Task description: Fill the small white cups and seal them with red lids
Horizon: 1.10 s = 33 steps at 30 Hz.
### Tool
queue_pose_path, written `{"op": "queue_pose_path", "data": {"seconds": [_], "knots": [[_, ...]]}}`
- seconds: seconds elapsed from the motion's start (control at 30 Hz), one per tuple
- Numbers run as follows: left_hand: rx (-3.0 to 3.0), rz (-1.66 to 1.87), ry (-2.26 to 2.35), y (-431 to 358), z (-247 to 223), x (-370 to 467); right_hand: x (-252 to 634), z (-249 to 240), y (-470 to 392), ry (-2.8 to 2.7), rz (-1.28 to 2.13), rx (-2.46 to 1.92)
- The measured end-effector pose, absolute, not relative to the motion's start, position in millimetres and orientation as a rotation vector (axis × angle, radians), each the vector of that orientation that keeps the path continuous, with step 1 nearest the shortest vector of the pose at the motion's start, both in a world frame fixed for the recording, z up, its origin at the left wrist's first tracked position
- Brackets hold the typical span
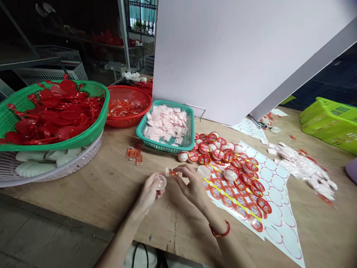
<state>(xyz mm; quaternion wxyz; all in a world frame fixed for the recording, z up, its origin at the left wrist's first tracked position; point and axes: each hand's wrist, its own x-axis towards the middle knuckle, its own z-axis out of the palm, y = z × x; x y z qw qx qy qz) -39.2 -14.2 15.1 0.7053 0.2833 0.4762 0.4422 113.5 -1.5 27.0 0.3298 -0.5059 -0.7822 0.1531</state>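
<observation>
My left hand (147,193) is closed around a small white plastic cup (160,187), its open mouth facing up. Something pale lies inside the cup, too small to name. Just right of the cup, my right hand (195,188) pinches a small orange packet (173,173), with a whitish bit at its left end. Beside that hand is a loose white cup (204,171), lying at the left edge of a sheet of round red stickers (228,195). Many cups with red round lids (205,159) are heaped on the sheet.
A teal basket (165,148) of small white packets stands ahead, near orange packets (134,154) on the table. To the left are a red basket (125,121) and a green basket (83,139) of red paddles. White packets (304,167) and a lime crate (329,123) are at right.
</observation>
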Motion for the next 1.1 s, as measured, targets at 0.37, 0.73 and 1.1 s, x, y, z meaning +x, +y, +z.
{"op": "queue_pose_path", "data": {"seconds": [0.37,0.73,1.1], "knots": [[0.589,0.946,0.794,-17.1,14.7,-27.2,101.0,35.8,-21.3,-2.222,0.505,-1.14],[0.707,0.9,0.908,-20.4,19.8,-18.3,109.6,21.7,-36.9,-1.609,0.604,-1.279],[0.89,0.765,1.027,-23.8,12.9,-1.1,110.0,27.6,-34.7,-1.55,0.696,-1.67]]}}
